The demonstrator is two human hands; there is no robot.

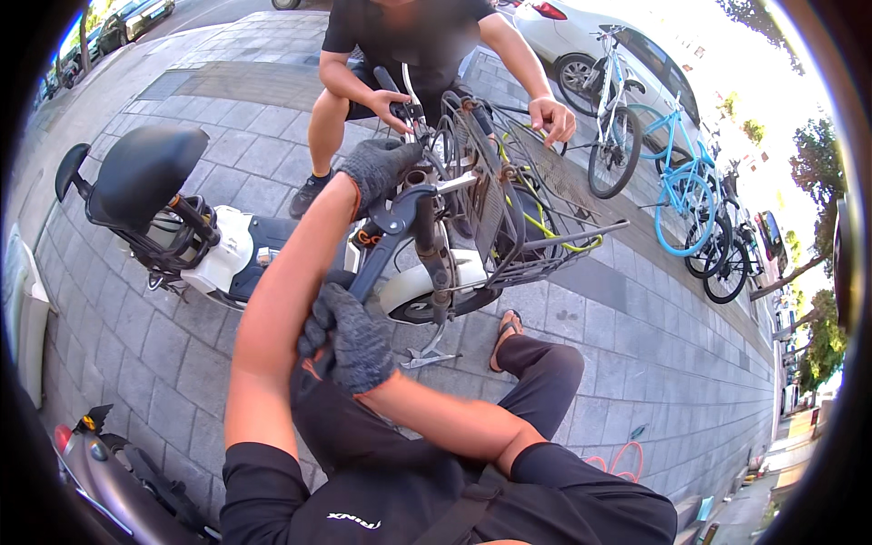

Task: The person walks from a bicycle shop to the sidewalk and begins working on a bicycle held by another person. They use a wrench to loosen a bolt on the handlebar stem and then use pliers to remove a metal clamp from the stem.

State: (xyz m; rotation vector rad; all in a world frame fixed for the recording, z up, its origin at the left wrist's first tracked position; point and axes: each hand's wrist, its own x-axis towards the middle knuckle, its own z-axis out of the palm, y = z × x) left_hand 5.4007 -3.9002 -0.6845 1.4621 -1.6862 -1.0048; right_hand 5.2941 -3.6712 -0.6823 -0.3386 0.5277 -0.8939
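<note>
My gloved left hand is closed around the top of the scooter's steering column, beside cables. A large dark wrench is set against the column just below it, its handle running down toward me. My gloved right hand grips the handle's lower end, partly behind my left forearm. A metal basket frame with green tubing sits right of the column, above the white front fender. A co-worker in a dark shirt faces me, one hand on the handlebar, the other over the basket.
The scooter's black seat and white body extend left across the paving. Another scooter stands at lower left. Parked bicycles and a white car line the right. A pink hose lies near my right elbow.
</note>
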